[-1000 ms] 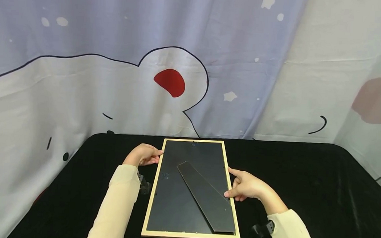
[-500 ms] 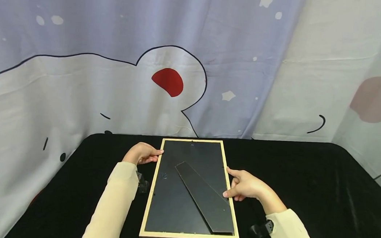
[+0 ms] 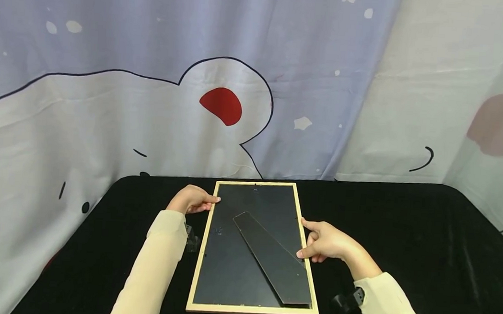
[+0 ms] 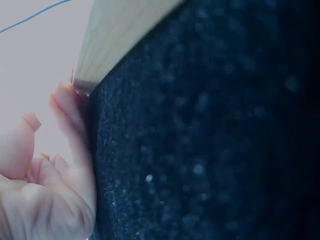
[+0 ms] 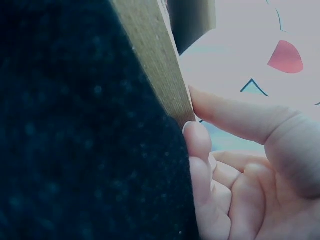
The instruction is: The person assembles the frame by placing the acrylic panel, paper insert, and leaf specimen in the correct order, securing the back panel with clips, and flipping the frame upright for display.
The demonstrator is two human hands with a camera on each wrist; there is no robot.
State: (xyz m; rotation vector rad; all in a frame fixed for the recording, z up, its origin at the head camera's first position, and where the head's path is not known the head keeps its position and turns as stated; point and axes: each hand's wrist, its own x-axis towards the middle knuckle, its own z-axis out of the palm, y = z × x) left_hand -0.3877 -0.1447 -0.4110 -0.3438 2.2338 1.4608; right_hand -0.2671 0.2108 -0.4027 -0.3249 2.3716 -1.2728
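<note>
The left hand (image 3: 191, 199) pinches the left side of the wooden frame (image 3: 221, 265) near the far end, and the right hand (image 3: 328, 241) grips its right side, as it lies on the black cloth (image 3: 394, 233) with its dark stand (image 3: 273, 261) on top

The sleeved left arm (image 3: 154, 261) reaches farther forward than the right arm (image 3: 389, 302); the left hand (image 3: 193, 200) and right hand (image 3: 326, 242) turn inward, both gripping, the right's forefinger (image 3: 311, 225) extended, its thumb (image 3: 308, 252) apart, other fingers (image 5: 201, 180) curled
</note>
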